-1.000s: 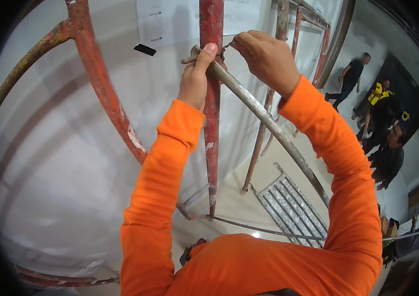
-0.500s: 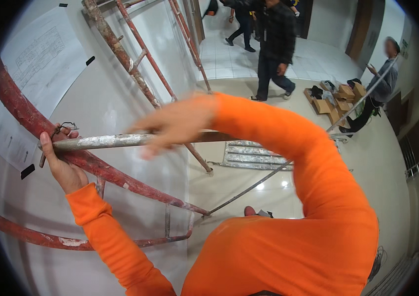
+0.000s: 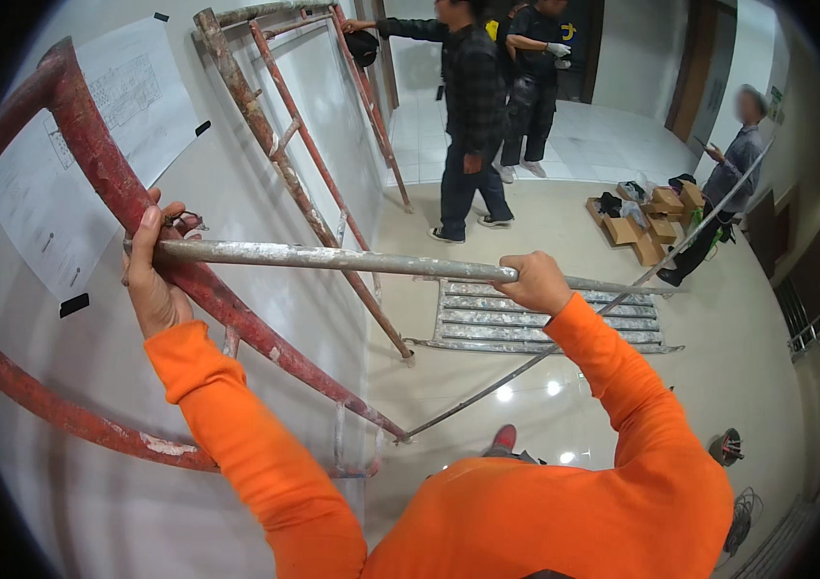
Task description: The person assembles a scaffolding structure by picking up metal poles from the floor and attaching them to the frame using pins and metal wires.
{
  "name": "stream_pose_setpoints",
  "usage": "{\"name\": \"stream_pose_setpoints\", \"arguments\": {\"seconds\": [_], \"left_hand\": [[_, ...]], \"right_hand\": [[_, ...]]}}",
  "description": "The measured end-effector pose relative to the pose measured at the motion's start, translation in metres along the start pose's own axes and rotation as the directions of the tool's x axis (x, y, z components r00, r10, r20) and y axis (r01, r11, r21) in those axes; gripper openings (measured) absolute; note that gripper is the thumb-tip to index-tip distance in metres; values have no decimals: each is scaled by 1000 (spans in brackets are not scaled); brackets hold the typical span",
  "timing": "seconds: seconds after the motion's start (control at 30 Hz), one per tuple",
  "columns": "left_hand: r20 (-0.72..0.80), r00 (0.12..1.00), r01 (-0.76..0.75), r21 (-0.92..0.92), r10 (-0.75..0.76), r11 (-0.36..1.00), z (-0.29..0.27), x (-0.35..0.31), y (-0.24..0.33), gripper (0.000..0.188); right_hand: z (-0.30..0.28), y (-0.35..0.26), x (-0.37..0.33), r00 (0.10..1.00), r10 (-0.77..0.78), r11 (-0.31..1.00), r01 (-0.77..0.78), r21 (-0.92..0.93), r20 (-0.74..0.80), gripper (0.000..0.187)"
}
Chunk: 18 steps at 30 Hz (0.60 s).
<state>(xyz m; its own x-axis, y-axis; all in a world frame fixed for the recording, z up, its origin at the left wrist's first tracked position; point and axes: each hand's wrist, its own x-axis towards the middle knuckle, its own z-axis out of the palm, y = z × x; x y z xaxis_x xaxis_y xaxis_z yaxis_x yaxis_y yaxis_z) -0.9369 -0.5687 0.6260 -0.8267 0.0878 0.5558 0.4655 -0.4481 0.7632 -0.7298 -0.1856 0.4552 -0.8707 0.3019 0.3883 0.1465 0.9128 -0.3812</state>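
Note:
A red paint-worn scaffold frame [image 3: 236, 314] leans along the wall at my left. A grey scaffold cross brace [image 3: 333, 259] runs from its upright toward the right, spattered with white paint. My left hand [image 3: 154, 275] is closed around the joint where the brace end meets the red tube, thumb upward. A small loop of wire or cord sits beside its fingertips. My right hand [image 3: 535, 281] grips the brace farther along. A second brace pole [image 3: 487, 384] rises from the frame's lower end and crosses the first beyond my right hand.
Another scaffold frame [image 3: 280, 164] stands against the wall ahead. A slatted metal platform [image 3: 545, 317] lies on the floor. Open cardboard boxes [image 3: 656, 222] sit farther right, near a standing person [image 3: 733, 179]. A person in dark clothes [image 3: 473, 116] reaches toward the far frame. Drawings [image 3: 92, 164] are taped to the wall.
My right hand, blurred over the brace before, has moved right and closed on it. My left hand stays at the joint. The dark-clothed person has moved left and reaches toward the far frame.

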Motion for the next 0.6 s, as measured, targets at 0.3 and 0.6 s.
{"name": "stream_pose_setpoints", "arguments": {"seconds": [0.3, 0.6], "left_hand": [[-79, 997, 6, -62, -11, 998, -7, 12, -9, 30], [347, 905, -425, 779, 247, 461, -2, -162, 108, 41]], "right_hand": [[-6, -11, -47, 995, 37, 999, -39, -31, -88, 22], [-48, 0, -107, 990, 121, 990, -126, 68, 65, 23]]}}
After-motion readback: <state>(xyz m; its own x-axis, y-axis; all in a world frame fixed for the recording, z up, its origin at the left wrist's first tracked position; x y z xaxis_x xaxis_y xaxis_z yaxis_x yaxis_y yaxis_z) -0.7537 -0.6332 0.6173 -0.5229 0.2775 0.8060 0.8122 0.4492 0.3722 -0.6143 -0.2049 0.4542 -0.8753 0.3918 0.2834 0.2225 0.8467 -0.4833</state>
